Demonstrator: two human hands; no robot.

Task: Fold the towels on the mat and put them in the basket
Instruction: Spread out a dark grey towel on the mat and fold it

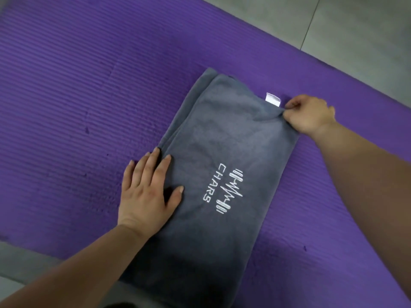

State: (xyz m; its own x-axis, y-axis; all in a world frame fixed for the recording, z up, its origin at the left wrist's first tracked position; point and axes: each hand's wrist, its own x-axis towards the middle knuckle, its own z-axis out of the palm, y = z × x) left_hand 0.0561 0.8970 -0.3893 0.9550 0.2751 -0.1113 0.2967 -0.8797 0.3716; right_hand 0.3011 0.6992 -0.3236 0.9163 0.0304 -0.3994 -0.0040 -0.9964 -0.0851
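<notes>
Head camera view looks down on two bare forearms reaching over a folded cloth. At the lower left, the left hand (pixel 146 192) lies flat with fingers straight and spread, its palm on the mat and its fingertips and thumb pressing the left edge of the grey rectangular plush towel (pixel 213 165). Across from it, the right hand (pixel 309 114) has its fingers curled, pinching the towel's far right corner between thumb and fingers, so the fabric puckers slightly there. Just beside that pinch, a small white fabric tag (pixel 273 99) sticks out from the towel's right edge. Between the two hands the towel lies folded in layers, with an under layer showing along its left and far edges. White embroidered lettering reading CHARS with a zigzag emblem (pixel 222 190) sits on the top layer, near the left thumb. The towel rests on the purple ribbed foam mat (pixel 77 96), its near end running over the mat's near edge. Grey tiled floor (pixel 355 30) shows beyond the mat at the upper right.
</notes>
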